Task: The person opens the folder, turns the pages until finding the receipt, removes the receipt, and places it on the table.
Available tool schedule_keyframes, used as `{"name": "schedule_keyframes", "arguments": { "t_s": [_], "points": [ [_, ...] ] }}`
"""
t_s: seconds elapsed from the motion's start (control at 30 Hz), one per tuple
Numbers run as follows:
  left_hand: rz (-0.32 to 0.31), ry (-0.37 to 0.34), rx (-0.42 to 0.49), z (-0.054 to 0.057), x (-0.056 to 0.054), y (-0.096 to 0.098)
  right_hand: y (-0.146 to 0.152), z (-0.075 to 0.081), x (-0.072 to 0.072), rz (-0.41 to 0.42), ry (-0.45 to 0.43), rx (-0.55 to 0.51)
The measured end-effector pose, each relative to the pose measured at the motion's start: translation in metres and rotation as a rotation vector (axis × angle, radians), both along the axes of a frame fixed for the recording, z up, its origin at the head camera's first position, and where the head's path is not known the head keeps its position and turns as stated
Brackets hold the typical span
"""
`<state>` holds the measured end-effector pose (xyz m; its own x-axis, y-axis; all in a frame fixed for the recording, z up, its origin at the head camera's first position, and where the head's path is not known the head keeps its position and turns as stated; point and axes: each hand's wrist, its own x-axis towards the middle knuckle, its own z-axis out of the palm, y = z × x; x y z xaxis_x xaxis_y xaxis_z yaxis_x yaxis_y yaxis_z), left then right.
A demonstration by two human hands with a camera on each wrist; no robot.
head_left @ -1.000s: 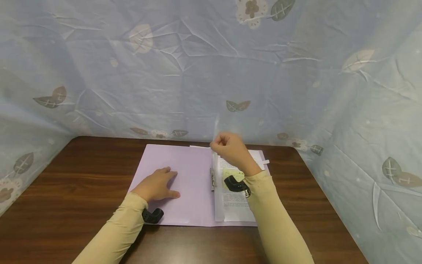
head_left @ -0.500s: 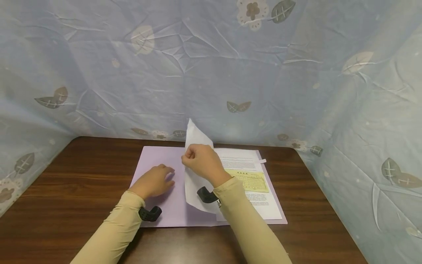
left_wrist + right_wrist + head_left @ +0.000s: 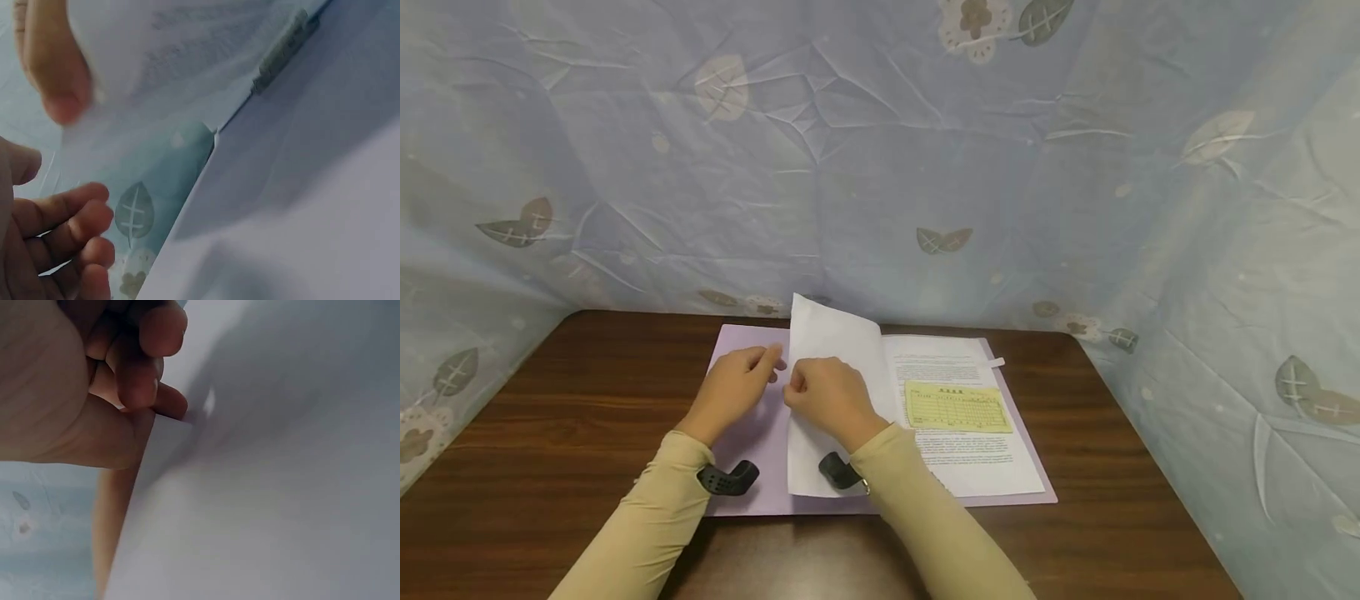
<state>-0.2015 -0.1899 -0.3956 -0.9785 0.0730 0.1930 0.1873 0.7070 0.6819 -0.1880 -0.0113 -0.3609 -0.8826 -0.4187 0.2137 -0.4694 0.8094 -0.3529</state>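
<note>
A lilac folder (image 3: pixel 769 467) lies spread on the table. My right hand (image 3: pixel 833 400) pinches the left edge of a white sheet (image 3: pixel 835 337), which stands partly raised over the folder's left half. The right wrist view shows thumb and finger on that sheet's edge (image 3: pixel 150 450). My left hand (image 3: pixel 733 387) hovers just left of the sheet, fingers loosely bent, holding nothing. In the left wrist view, a metal clip (image 3: pixel 281 53) sits along the folder's spine. On the right half, a yellow printed form (image 3: pixel 958 408) lies over a printed page (image 3: pixel 985 467).
A small white tab (image 3: pixel 997 362) sticks out at the papers' right edge. The dark wooden table (image 3: pixel 595 400) surrounds the folder. A patterned blue cloth (image 3: pixel 865 167) hangs behind and at both sides.
My right hand has swung the sheet leftward across the spine, uncovering the yellow form and printed page. My left hand has lifted off the folder and moved slightly back and left.
</note>
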Motion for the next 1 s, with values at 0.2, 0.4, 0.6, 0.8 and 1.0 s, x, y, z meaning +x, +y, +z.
{"name": "schedule_keyframes", "arguments": {
  "t_s": [0.2, 0.4, 0.6, 0.8, 1.0],
  "points": [
    [-0.008, -0.050, 0.047, 0.003, 0.000, -0.001, -0.003, -0.009, 0.001, 0.025, 0.018, 0.017],
    [-0.040, -0.062, 0.050, 0.002, -0.001, -0.002, -0.005, -0.018, 0.002, 0.031, 0.046, 0.026],
    [-0.055, -0.079, 0.031, -0.001, -0.003, -0.003, -0.004, -0.020, 0.006, 0.052, 0.034, 0.049],
    [-0.009, -0.086, -0.029, -0.005, -0.002, -0.003, 0.018, -0.025, 0.002, 0.037, -0.053, 0.046],
    [0.006, -0.061, -0.053, -0.006, 0.000, -0.001, 0.063, -0.031, -0.005, -0.017, -0.148, -0.032]
  ]
}}
